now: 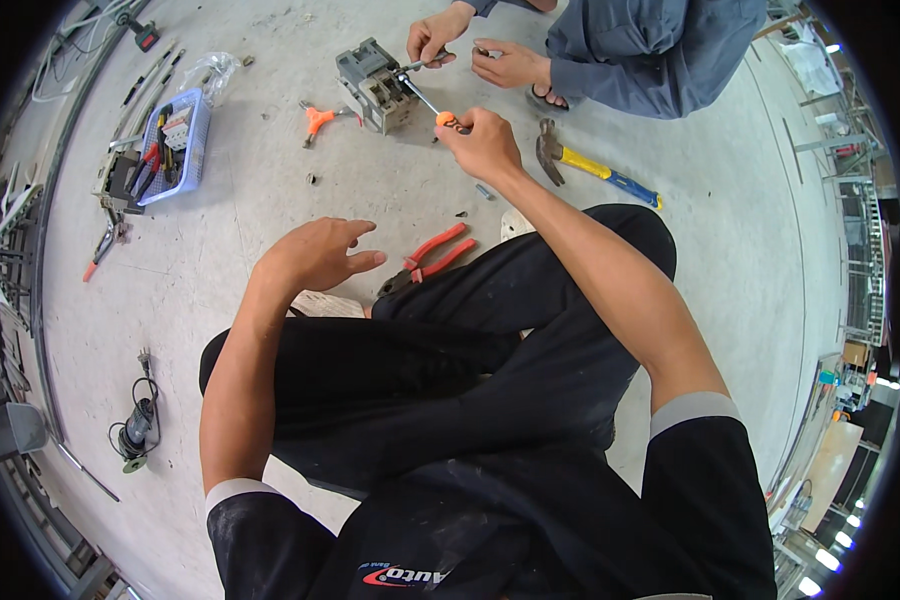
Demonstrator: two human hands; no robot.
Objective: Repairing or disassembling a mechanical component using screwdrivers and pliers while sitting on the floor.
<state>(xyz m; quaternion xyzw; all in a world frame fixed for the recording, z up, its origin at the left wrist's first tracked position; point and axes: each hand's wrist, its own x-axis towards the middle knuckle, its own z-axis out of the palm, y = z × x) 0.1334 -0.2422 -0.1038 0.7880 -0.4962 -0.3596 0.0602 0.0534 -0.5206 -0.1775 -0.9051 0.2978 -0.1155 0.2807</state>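
My right hand [485, 147] is closed around the orange handle of a screwdriver [426, 100]. The tip of its shaft meets the side of a grey boxy electrical device, which looks like a contactor [375, 85], on the concrete floor. My left hand [320, 250] hovers over my left shin, fingers apart, holding nothing. Close to it, red-handled pliers [438, 252] lie by my legs. Across from me, a co-worker's hand [434, 36] holds a small metal tool against the device. The co-worker's other hand [510, 64] pinches something small and dark.
A hammer [600, 168] with a yellow and blue handle lies to the right. An orange three-armed wrench [317, 121] sits left of the device. Further left are a blue basket [192, 165] of tools and parts, and a corded grinder [140, 428]. Small metal bits dot the floor.
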